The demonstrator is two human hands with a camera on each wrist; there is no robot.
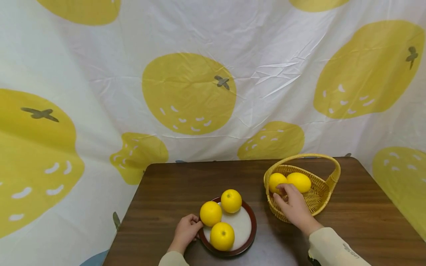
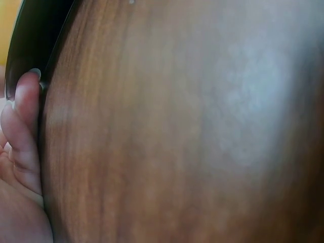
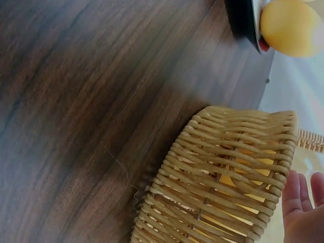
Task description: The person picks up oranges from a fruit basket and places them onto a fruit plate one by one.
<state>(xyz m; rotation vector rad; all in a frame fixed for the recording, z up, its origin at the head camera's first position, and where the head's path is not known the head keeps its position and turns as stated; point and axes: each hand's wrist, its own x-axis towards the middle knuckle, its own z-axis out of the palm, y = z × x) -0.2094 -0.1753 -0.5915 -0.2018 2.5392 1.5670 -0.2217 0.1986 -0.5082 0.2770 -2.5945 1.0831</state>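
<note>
- While the left hand (image 1: 186,231) pinches the rim of the plate (image 1: 253,226), a tilt could roll its three yellow fruits (image 1: 222,236) off;
- the right hand (image 1: 294,205) hangs over the basket (image 1: 314,201), thumb parted from fingers; contact with the two fruits inside (image 1: 299,181) unclear; snagging the handle (image 1: 337,170) could tip it.

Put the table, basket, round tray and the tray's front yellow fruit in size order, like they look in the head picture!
Largest to smallest:
1. Table
2. Basket, handle included
3. Round tray
4. Front yellow fruit

Lemon-print cloth (image 1: 254,92) hangs behind (rather creased); dark wooden table (image 1: 179,188) below.
</note>
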